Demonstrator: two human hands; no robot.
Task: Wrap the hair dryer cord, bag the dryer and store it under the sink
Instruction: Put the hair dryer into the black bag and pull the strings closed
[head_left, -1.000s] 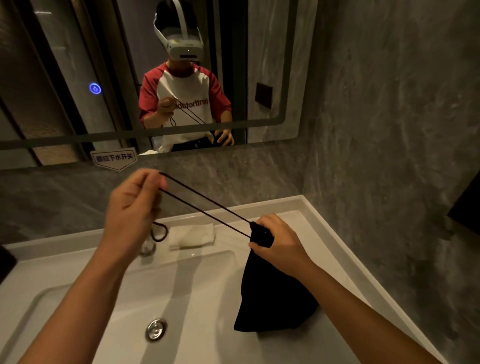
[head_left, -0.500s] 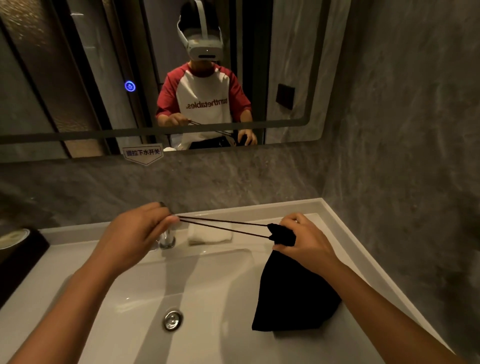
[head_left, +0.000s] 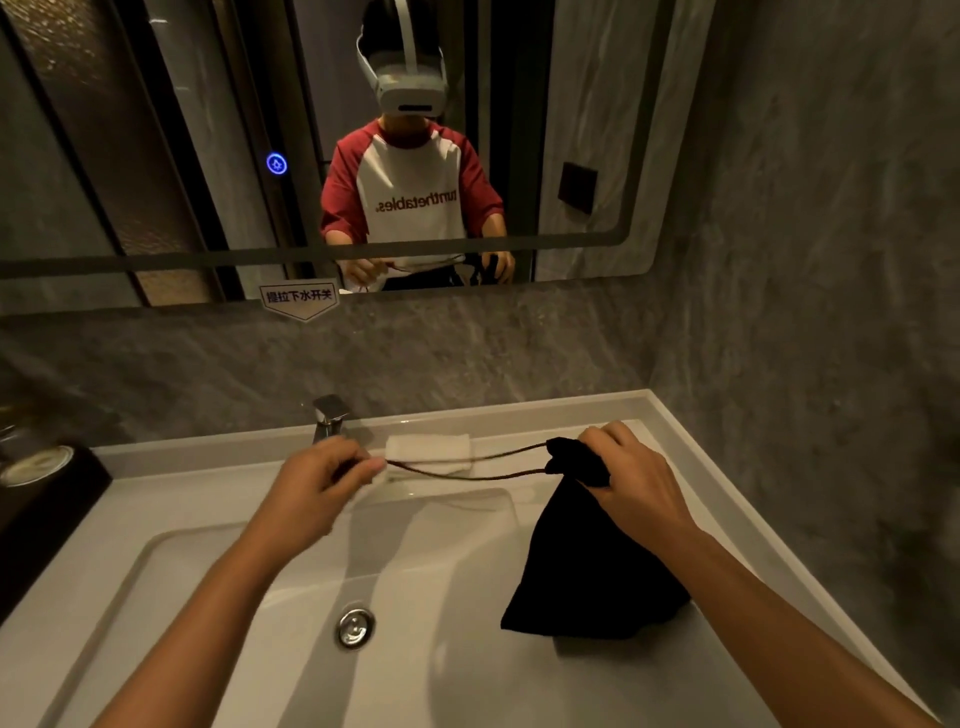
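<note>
Over sink (head_left: 218, 519), cinched black bag (head_left: 582, 561)

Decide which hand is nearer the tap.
Left. The left hand pinches the drawstring just below and in front of the tap; the right hand grips the bag neck far to its right.

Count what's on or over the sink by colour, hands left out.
Black: 2, the drawstring cloth bag and the dark box at far left
White: 1, the folded cloth
Silver: 2, the metal tap and the round drain
Total: 5
</note>
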